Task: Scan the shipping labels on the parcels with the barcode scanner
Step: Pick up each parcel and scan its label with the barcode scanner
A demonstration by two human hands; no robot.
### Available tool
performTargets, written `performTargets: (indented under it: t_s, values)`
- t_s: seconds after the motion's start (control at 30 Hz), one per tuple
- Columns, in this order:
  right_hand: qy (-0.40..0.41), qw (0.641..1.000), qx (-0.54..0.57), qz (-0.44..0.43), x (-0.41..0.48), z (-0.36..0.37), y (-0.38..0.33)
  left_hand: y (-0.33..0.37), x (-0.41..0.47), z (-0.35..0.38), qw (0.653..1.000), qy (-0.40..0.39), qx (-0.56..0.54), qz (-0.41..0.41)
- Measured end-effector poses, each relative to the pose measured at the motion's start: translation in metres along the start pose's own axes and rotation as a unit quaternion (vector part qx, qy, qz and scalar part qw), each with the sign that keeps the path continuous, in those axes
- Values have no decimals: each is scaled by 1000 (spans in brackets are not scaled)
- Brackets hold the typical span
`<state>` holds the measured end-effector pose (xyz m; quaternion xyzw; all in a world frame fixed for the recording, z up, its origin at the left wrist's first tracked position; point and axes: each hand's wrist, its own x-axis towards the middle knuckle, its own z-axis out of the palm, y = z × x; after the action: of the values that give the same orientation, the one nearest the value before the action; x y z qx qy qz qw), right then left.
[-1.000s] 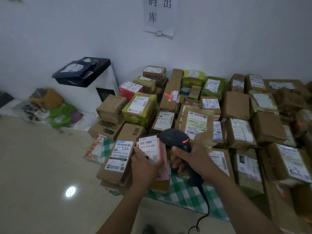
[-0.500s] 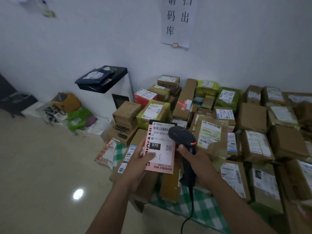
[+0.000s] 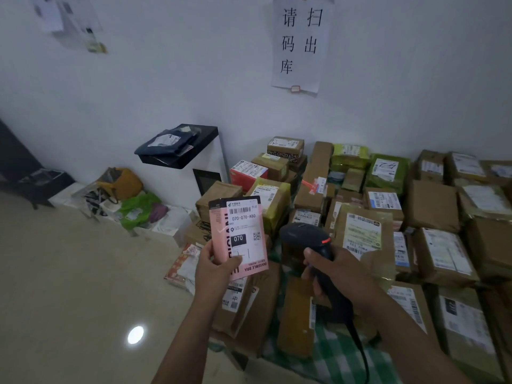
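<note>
Hands: two, left hand (image 3: pixel 214 268) and right hand (image 3: pixel 338 275)
Barcode scanner (image 3: pixel 304 236): one
Pink parcel (image 3: pixel 219 239): one, with one shipping label (image 3: pixel 245 231) on it
Brown cardboard parcels (image 3: pixel 432 205): well over twenty; exact count unclear, pile runs past right edge
Yellow-green wrapped parcels (image 3: pixel 388 180): at least three
Red box (image 3: pixel 243 178): one
Dark mailer bag (image 3: pixel 166 144): one
Black tray (image 3: pixel 202 137): one
Wall sign (image 3: pixel 300 79): one
Blurred papers (image 3: pixel 69 20) upper left: count unclear
Checked cloth (image 3: pixel 332 358): one
Yellow bag (image 3: pixel 124 181): one
Green bag (image 3: pixel 138 207): one

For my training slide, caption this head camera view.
Left hand holds a pink labelled parcel beside the barcode scanner gripped by the right hand.
</note>
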<state>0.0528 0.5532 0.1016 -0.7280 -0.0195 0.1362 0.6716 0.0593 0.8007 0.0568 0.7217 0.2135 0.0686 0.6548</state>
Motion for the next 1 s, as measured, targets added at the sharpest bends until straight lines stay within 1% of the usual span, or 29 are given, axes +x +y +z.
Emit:
performTargets:
  t_s: [0.13, 0.27, 0.63, 0.73, 0.87, 0.93, 1.0]
  values:
    - [-3, 1000, 16, -3, 3, -1, -7, -1, 6, 3, 999, 1, 29, 13]
    - [-1, 1000, 13, 2, 4, -4, -11, -3, 10, 3, 999, -7, 43, 4]
    - [-8, 1000, 12, 19, 6, 2, -16, 0, 18, -1, 998, -24, 48, -18]
    - [0, 1000, 17, 16, 7, 5, -17, 1, 21, -10, 998, -35, 37, -39]
    - [6, 1000, 11, 17, 8, 9, -14, -1, 25, -25, 992, -69, 7, -102]
    - [4, 1000, 10, 23, 9, 11, -12, -6, 24, -31, 990, -80, 21, -113]
    - [-2, 1000, 3, 28, 9, 13, -9, -12, 21, -34, 989, -74, 27, -122]
